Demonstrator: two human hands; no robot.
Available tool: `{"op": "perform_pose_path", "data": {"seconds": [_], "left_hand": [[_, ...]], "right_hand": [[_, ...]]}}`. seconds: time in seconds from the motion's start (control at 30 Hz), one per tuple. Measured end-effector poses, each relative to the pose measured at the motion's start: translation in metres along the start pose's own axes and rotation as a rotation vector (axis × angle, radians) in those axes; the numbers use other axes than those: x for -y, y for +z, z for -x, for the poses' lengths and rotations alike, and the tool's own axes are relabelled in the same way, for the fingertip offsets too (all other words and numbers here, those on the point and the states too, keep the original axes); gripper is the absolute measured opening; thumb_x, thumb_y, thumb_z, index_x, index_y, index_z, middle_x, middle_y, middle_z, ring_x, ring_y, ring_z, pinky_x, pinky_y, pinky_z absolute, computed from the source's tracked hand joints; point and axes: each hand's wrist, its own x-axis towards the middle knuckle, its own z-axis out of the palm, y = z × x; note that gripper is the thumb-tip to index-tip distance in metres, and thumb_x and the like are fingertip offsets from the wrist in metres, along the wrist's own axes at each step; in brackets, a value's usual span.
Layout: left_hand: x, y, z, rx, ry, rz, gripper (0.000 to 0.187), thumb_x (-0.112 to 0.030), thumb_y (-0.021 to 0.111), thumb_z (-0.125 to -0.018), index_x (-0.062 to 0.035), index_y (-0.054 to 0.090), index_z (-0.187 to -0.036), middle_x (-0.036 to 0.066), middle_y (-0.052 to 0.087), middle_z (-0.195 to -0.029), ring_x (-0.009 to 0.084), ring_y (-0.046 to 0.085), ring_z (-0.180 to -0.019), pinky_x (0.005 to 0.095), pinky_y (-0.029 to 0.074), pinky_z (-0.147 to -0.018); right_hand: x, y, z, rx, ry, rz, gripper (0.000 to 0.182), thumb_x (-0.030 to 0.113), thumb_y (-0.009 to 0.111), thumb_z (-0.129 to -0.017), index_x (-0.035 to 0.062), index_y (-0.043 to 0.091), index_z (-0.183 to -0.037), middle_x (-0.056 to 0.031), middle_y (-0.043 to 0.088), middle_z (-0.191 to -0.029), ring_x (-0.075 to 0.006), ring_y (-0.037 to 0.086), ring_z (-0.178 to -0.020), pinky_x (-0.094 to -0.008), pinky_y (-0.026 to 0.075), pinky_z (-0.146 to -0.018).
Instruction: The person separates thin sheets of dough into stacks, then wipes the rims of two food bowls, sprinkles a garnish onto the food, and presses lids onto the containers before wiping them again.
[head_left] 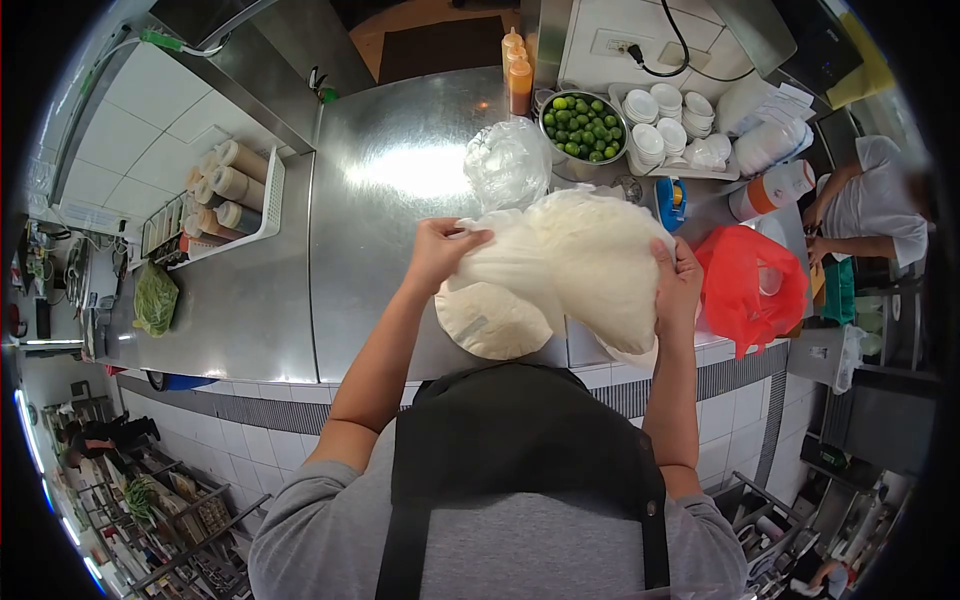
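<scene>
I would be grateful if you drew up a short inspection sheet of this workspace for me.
Surface: steel counter, reflective, with a visible seam.
Job's things: pale bundle held in both hands; a flat, round, pale item partly covered by it in this view.
Clutter: clear plastic bag, limes in a metal bowl, blue tape dispenser, red bag.
Hands: left hand and right hand grip opposite sides of the bundle.
Cables: black cable, plugged in at the wall behind the counter.
Surroundings: white basket holding bottles, at the left; another person at the far right.
</scene>
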Motion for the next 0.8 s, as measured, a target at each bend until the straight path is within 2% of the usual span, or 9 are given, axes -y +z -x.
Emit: {"op": "perform_pose_path", "data": {"seconds": [0.17, 0.3, 0.43, 0.5, 0.57, 0.6, 0.63, 0.7, 0.8], "left_hand": [[0.007, -0.041, 0.002, -0.072, -0.001, 0.023, 0.016, -0.009, 0.082, -0.08, 0.0034, 0.075, -0.087, 0.007, 0.072, -0.077, 0.0097, 0.065, -0.062, 0.0237, 0.05, -0.054], [-0.002, -0.075, 0.015, -0.114, 0.048, 0.116, 0.014, -0.007, 0.081, -0.081, 0.0034, 0.075, -0.088, 0.007, 0.072, -0.079, 0.0097, 0.065, -0.065, 0.024, 0.051, -0.057], [0.005, -0.131, 0.026, -0.344, 0.12, 0.047, 0.021, -0.011, 0.079, -0.083, 0.0054, 0.074, -0.094, 0.008, 0.073, -0.084, 0.0119, 0.067, -0.07, 0.0258, 0.053, -0.062], [0.007, -0.154, 0.033, -0.403, 0.136, 0.049, 0.021, -0.012, 0.078, -0.084, 0.0052, 0.074, -0.095, 0.007, 0.073, -0.085, 0.0116, 0.067, -0.072, 0.0259, 0.053, -0.064], [0.008, -0.168, 0.04, -0.429, 0.157, -0.002, 0.021, -0.014, 0.077, -0.087, 0.0041, 0.073, -0.097, 0.005, 0.073, -0.086, 0.0101, 0.066, -0.073, 0.0256, 0.052, -0.065], [0.012, -0.175, 0.04, -0.424, 0.168, -0.023, 0.024, -0.019, 0.076, -0.089, 0.0033, 0.073, -0.098, 0.004, 0.072, -0.084, 0.009, 0.064, -0.071, 0.025, 0.05, -0.063], [0.012, -0.177, 0.041, -0.42, 0.167, -0.017, 0.024, -0.019, 0.076, -0.089, 0.0033, 0.073, -0.098, 0.004, 0.072, -0.084, 0.009, 0.064, -0.071, 0.025, 0.05, -0.063], [0.001, -0.178, 0.048, -0.426, 0.19, -0.215, 0.027, -0.022, 0.074, -0.091, 0.0032, 0.073, -0.099, 0.003, 0.07, -0.082, 0.0075, 0.06, -0.068, 0.0245, 0.048, -0.06], [-0.03, -0.163, 0.06, -0.414, 0.245, -0.258, 0.028, -0.024, 0.069, -0.096, 0.0042, 0.071, -0.098, 0.002, 0.068, -0.078, 0.0057, 0.057, -0.067, 0.0234, 0.045, -0.059]], "right_hand": [[0.008, -0.018, -0.001, -0.125, -0.024, 0.069, 0.014, 0.015, 0.064, -0.098, 0.0018, 0.065, -0.097, -0.0003, 0.066, -0.089, -0.005, 0.057, -0.075, -0.0215, 0.047, -0.069], [0.025, -0.015, -0.002, -0.208, -0.19, 0.038, 0.015, 0.016, 0.063, -0.099, 0.0019, 0.065, -0.097, -0.0001, 0.066, -0.087, -0.0046, 0.056, -0.074, -0.0207, 0.046, -0.069], [0.063, -0.015, 0.0, -0.305, -0.305, -0.009, 0.015, 0.017, 0.063, -0.099, 0.002, 0.065, -0.099, 0.0, 0.066, -0.087, -0.0046, 0.057, -0.074, -0.0201, 0.047, -0.067], [0.067, -0.009, 0.003, -0.268, -0.314, -0.001, 0.016, 0.016, 0.063, -0.099, 0.0011, 0.065, -0.103, 0.0003, 0.067, -0.088, -0.004, 0.057, -0.074, -0.02, 0.047, -0.065], [0.054, -0.008, 0.002, -0.067, -0.254, 0.232, 0.018, 0.016, 0.062, -0.099, 0.0005, 0.066, -0.108, 0.0009, 0.067, -0.09, -0.0031, 0.057, -0.075, -0.0199, 0.047, -0.066], [0.054, 0.007, 0.01, -0.016, -0.124, 0.172, 0.02, 0.014, 0.062, -0.099, 0.0001, 0.065, -0.113, 0.0009, 0.068, -0.093, -0.0026, 0.057, -0.078, -0.0198, 0.047, -0.068], [0.044, 0.018, 0.014, 0.022, -0.097, 0.165, 0.02, 0.013, 0.062, -0.099, 0.0001, 0.066, -0.113, 0.0006, 0.068, -0.097, -0.0029, 0.056, -0.082, -0.0202, 0.047, -0.073], [0.03, 0.045, 0.025, 0.117, -0.124, 0.101, 0.02, 0.013, 0.061, -0.099, -0.0002, 0.065, -0.114, 0.0006, 0.068, -0.099, -0.003, 0.056, -0.087, -0.021, 0.046, -0.078], [0.006, 0.073, 0.04, 0.181, -0.076, -0.057, 0.015, 0.016, 0.061, -0.1, 0.0036, 0.066, -0.106, 0.0029, 0.066, -0.094, -0.0018, 0.054, -0.084, -0.0213, 0.044, -0.075]]}}
